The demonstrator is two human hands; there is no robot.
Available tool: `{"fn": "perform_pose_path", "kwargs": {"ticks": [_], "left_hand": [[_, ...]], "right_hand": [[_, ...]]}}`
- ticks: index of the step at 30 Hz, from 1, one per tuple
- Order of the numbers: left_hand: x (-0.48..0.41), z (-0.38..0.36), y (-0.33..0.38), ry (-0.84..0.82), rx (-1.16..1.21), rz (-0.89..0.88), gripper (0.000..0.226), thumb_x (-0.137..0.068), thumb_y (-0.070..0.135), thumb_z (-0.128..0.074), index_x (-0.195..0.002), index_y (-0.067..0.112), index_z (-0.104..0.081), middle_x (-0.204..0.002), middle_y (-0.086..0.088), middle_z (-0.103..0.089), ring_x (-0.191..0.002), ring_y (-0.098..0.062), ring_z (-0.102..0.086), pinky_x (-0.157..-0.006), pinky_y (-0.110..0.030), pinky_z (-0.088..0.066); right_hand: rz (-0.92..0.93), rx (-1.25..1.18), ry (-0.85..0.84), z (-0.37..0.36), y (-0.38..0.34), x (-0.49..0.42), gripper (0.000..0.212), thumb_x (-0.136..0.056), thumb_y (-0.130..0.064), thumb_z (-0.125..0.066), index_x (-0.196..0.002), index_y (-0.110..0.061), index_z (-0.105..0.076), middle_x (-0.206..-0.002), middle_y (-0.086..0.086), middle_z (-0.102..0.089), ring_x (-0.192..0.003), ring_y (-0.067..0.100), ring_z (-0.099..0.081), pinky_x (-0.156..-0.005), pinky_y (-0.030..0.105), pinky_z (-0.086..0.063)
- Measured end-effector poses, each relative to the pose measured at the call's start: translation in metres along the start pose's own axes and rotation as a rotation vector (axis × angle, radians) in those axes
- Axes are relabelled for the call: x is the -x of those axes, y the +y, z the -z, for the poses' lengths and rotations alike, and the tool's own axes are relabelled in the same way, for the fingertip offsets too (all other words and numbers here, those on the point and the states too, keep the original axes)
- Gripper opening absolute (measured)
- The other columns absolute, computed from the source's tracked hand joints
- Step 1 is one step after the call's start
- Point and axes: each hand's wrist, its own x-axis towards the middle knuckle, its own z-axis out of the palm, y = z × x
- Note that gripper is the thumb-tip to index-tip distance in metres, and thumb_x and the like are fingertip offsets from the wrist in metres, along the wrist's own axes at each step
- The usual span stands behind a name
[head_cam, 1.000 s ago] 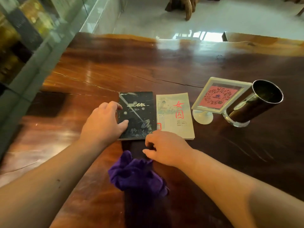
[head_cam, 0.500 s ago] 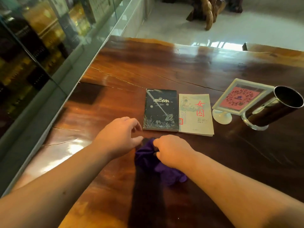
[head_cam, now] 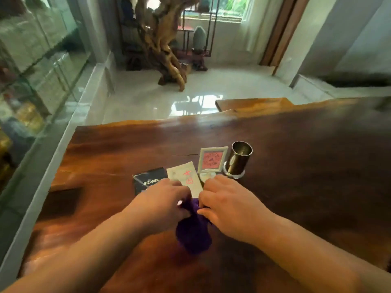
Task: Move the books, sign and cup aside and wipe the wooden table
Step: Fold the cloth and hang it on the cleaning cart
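Note:
A purple cloth hangs bunched between my hands above the dark wooden table. My left hand pinches its top from the left and my right hand pinches it from the right. Just beyond my hands lie a black book and, to its right, a pale book with red characters; my hands hide their near ends. Right of the books stands a white-framed sign with a red code. A shiny metal cup stands upright beside the sign.
A glass display case runs along the table's left side. Beyond the table's far edge are white floor tiles and a carved wood root sculpture. A second wooden slab lies behind the far edge.
Both hands have closed on the purple cloth and lifted it off the table. My head has tilted up, so more of the room shows. The books, sign and cup have not moved.

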Motion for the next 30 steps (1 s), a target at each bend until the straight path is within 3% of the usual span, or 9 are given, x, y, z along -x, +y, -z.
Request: {"fn": "perform_pose_path", "kwargs": {"ticks": [4,7,10,12,16,18,21,25,30], "left_hand": [[-0.033,0.036,0.072,0.018,-0.111,-0.191,0.022,-0.085,0.053,-0.068,-0.098,0.044,-0.052,-0.108,0.021,-0.059,-0.103,-0.009,-0.047,-0.082,-0.034,-0.045],[-0.047,0.043,0.134,-0.043,-0.157,-0.265,0.032,-0.08,0.054,-0.069,-0.105,0.04,-0.055,-0.111,0.02,-0.058,-0.107,-0.012,-0.051,-0.078,-0.033,-0.042],[-0.055,0.036,0.2,-0.135,-0.095,-0.286,0.053,-0.064,0.075,-0.068,-0.102,0.043,-0.047,-0.097,0.024,-0.053,-0.086,-0.001,-0.053,-0.063,-0.025,-0.042],[-0.058,0.025,0.248,-0.174,0.032,-0.29,0.059,-0.057,0.082,-0.067,-0.101,0.047,-0.048,-0.093,0.024,-0.058,-0.079,0.001,-0.057,-0.061,-0.024,-0.048],[-0.066,-0.014,0.337,-0.255,0.049,-0.335,0.029,-0.076,0.051,-0.066,-0.103,0.05,-0.056,-0.091,0.023,-0.067,-0.081,0.0,-0.064,-0.071,-0.027,-0.057],[-0.069,-0.036,0.376,-0.333,0.018,-0.338,0.028,-0.084,0.039,-0.068,-0.106,0.049,-0.055,-0.089,0.021,-0.069,-0.081,-0.001,-0.065,-0.074,-0.028,-0.058],[-0.072,-0.069,0.433,-0.354,-0.107,-0.421,0.029,-0.081,0.043,-0.06,-0.106,0.044,-0.045,-0.086,0.013,-0.068,-0.081,-0.009,-0.065,-0.075,-0.04,-0.058],[-0.074,-0.114,0.496,-0.388,-0.216,-0.563,0.04,-0.076,0.044,-0.057,-0.115,0.039,-0.049,-0.098,0.012,-0.068,-0.094,-0.015,-0.064,-0.072,-0.036,-0.052],[-0.082,-0.166,0.554,-0.548,-0.292,-0.659,0.017,-0.079,0.031,-0.051,-0.095,0.031,-0.056,-0.096,0.015,-0.06,-0.101,-0.014,-0.061,-0.085,-0.037,-0.052]], "right_hand": [[-0.233,-0.027,-0.002,0.054,0.024,0.069,0.023,-0.096,-0.052,-0.059,-0.091,-0.03,-0.063,-0.094,-0.013,-0.054,-0.088,0.008,-0.044,-0.081,0.028,-0.044],[-0.374,-0.079,0.031,0.091,0.039,0.123,0.018,-0.098,-0.048,-0.058,-0.086,-0.037,-0.052,-0.087,-0.018,-0.049,-0.086,0.007,-0.044,-0.078,0.024,-0.041],[-0.485,-0.138,0.151,0.121,0.05,0.168,0.021,-0.1,-0.04,-0.058,-0.083,-0.035,-0.048,-0.078,-0.018,-0.05,-0.077,0.004,-0.049,-0.066,0.021,-0.04],[-0.521,-0.16,0.178,0.135,0.055,0.203,0.021,-0.102,-0.036,-0.058,-0.084,-0.034,-0.046,-0.074,-0.015,-0.052,-0.069,0.003,-0.052,-0.057,0.02,-0.038],[-0.592,-0.212,0.219,0.156,0.059,0.296,0.02,-0.102,-0.037,-0.056,-0.086,-0.032,-0.045,-0.069,-0.012,-0.054,-0.064,0.008,-0.055,-0.051,0.024,-0.043],[-0.65,-0.236,0.225,0.164,0.06,0.353,0.02,-0.102,-0.039,-0.056,-0.086,-0.032,-0.045,-0.069,-0.012,-0.054,-0.066,0.008,-0.056,-0.053,0.026,-0.046],[-0.771,-0.292,0.21,0.166,0.057,0.446,0.021,-0.101,-0.04,-0.057,-0.085,-0.033,-0.046,-0.068,-0.01,-0.055,-0.067,0.01,-0.057,-0.052,0.023,-0.041],[-0.937,-0.404,0.207,0.165,0.042,0.55,0.02,-0.099,-0.046,-0.057,-0.087,-0.031,-0.051,-0.076,-0.007,-0.063,-0.068,0.013,-0.062,-0.058,0.035,-0.049],[-1.107,-0.467,0.134,0.158,0.032,0.642,0.016,-0.094,-0.055,-0.055,-0.089,-0.039,-0.052,-0.09,-0.019,-0.062,-0.075,0.005,-0.059,-0.06,0.023,-0.045]]}}
